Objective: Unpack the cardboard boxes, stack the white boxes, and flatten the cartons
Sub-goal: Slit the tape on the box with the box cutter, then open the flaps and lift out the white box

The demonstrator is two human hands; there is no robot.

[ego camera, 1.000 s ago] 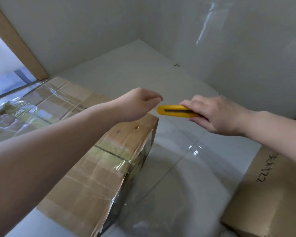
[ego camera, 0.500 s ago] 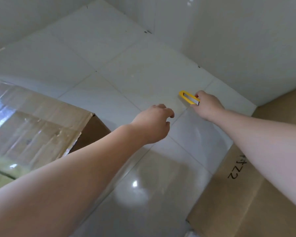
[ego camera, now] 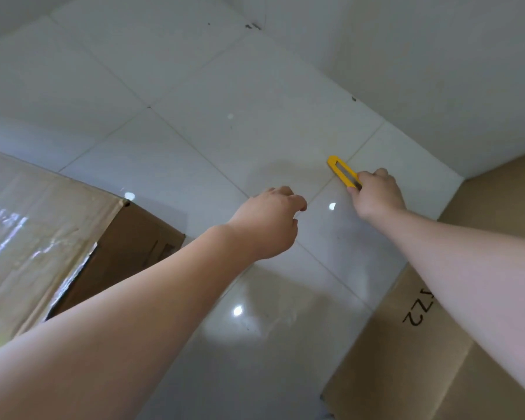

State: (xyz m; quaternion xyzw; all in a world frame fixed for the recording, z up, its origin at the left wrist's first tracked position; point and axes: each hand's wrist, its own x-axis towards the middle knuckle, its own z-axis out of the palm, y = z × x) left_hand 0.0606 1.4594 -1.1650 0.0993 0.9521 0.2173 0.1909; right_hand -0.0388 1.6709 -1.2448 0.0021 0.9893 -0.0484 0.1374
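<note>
Well, the right hand point(ego camera: 376, 195) grips the yellow cutter point(ego camera: 343, 172) low over the floor point(ego camera: 240, 101), far right. The left hand point(ego camera: 270, 222) hangs loosely curled, holding nothing. The taped box point(ego camera: 37, 237) sits left, another carton point(ego camera: 422, 359) near right. Whether the blade is out I can't tell; if so, it could nick the nearby left fingers.
</note>
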